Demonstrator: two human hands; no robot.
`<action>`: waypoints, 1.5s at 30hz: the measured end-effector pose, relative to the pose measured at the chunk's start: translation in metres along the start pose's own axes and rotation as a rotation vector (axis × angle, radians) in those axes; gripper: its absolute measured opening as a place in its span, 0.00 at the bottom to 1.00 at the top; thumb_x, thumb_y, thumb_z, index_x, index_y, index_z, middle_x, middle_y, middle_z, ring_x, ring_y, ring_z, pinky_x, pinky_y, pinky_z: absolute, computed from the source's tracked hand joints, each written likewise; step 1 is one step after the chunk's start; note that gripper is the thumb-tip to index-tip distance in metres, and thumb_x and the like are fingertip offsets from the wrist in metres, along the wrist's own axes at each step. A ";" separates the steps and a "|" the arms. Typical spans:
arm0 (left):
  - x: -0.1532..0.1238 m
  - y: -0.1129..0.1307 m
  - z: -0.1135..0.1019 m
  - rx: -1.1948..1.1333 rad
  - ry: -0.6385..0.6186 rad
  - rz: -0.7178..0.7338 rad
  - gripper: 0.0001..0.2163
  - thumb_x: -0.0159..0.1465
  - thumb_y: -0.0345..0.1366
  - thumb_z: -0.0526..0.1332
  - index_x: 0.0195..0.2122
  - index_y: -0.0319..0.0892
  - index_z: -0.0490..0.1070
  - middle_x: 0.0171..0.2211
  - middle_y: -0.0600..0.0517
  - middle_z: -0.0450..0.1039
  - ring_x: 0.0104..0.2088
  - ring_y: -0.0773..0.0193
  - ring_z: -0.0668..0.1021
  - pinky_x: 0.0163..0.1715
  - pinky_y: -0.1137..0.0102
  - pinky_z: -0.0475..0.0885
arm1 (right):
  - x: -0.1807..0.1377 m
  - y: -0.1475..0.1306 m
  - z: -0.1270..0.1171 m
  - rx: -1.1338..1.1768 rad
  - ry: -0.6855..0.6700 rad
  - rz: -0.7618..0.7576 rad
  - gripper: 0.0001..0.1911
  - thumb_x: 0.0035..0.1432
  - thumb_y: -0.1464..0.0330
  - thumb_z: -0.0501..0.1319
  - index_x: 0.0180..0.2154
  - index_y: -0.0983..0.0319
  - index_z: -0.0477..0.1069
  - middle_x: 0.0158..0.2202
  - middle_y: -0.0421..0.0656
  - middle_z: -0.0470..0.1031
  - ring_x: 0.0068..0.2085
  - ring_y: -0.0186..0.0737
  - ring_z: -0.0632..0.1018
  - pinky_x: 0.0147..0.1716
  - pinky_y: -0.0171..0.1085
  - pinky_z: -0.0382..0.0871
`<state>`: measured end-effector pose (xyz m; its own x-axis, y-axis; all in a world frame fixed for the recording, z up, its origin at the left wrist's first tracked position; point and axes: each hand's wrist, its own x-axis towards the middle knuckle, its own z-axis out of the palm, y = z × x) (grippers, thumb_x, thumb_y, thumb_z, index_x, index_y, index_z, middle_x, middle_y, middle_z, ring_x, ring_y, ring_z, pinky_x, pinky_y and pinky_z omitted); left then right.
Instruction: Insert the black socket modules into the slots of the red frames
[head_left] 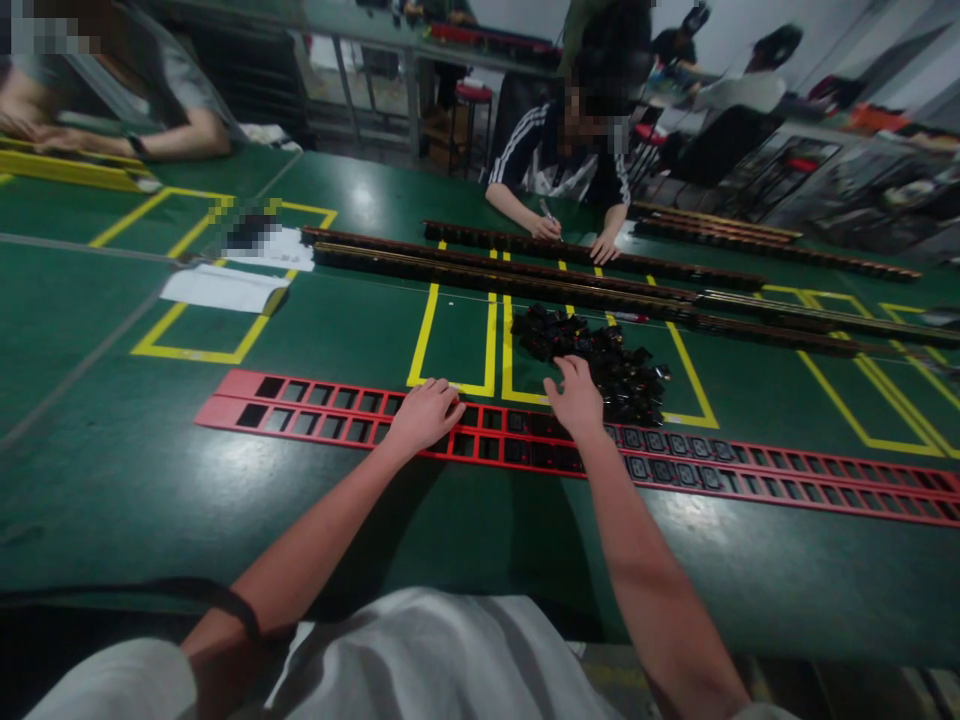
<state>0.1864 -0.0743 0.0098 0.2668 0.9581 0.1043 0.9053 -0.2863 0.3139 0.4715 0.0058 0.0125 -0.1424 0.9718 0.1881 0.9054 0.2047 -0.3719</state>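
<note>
A long red metal strip (pixel 217 402) with two rows of rectangular openings lies across the green table before me. My left hand (pixel 424 417) rests on it left of the middle, fingers loosely bent and thumb apart. Black power sockets (pixel 637 468) fill several openings right of the middle; the openings toward both ends show no sockets. Just beyond the strip is a heap of loose black sockets (pixel 619 365). My right hand (pixel 577 395) is at the heap's near left edge, thumb and fingers apart. Nothing shows in its grasp, though its fingertips partly overlap the dark pieces.
Long dark rails (pixel 480 268) run across the table behind the heap. Opposite me a person (pixel 559 170) has both hands at one rail, a pen-like tool in one. Papers (pixel 225 287) lie at left, where another person sits by a yellow strip (pixel 71 168). Yellow tape (pixel 491 320) marks the tabletop.
</note>
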 end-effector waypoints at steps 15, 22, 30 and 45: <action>0.000 -0.001 0.002 0.006 -0.011 -0.002 0.14 0.72 0.43 0.51 0.40 0.42 0.73 0.40 0.46 0.73 0.43 0.55 0.73 0.43 0.61 0.67 | 0.004 0.017 0.009 -0.050 0.016 0.109 0.16 0.55 0.68 0.62 0.47 0.59 0.72 0.53 0.48 0.61 0.38 0.43 0.77 0.38 0.44 0.75; 0.000 -0.001 0.001 -0.008 -0.005 -0.004 0.14 0.72 0.42 0.51 0.39 0.42 0.73 0.40 0.46 0.73 0.43 0.55 0.73 0.43 0.61 0.68 | 0.005 0.021 0.012 0.012 0.017 0.081 0.06 0.54 0.69 0.60 0.36 0.58 0.67 0.47 0.47 0.67 0.39 0.45 0.76 0.39 0.44 0.74; 0.000 -0.001 0.001 -0.020 -0.010 -0.006 0.13 0.72 0.42 0.51 0.39 0.42 0.73 0.39 0.46 0.73 0.43 0.55 0.73 0.42 0.62 0.67 | 0.006 0.020 0.010 0.142 0.033 0.040 0.22 0.62 0.70 0.52 0.58 0.58 0.65 0.49 0.50 0.75 0.49 0.52 0.77 0.50 0.51 0.72; 0.001 -0.002 0.003 -0.011 -0.020 -0.007 0.14 0.72 0.42 0.51 0.40 0.42 0.74 0.39 0.45 0.73 0.43 0.54 0.73 0.43 0.60 0.68 | 0.005 0.021 0.013 0.127 0.081 0.029 0.14 0.52 0.69 0.62 0.43 0.58 0.65 0.48 0.47 0.66 0.44 0.48 0.75 0.49 0.48 0.72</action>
<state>0.1861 -0.0733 0.0067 0.2673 0.9600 0.0836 0.9032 -0.2798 0.3254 0.4848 0.0168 -0.0059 -0.0793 0.9659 0.2465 0.8499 0.1947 -0.4896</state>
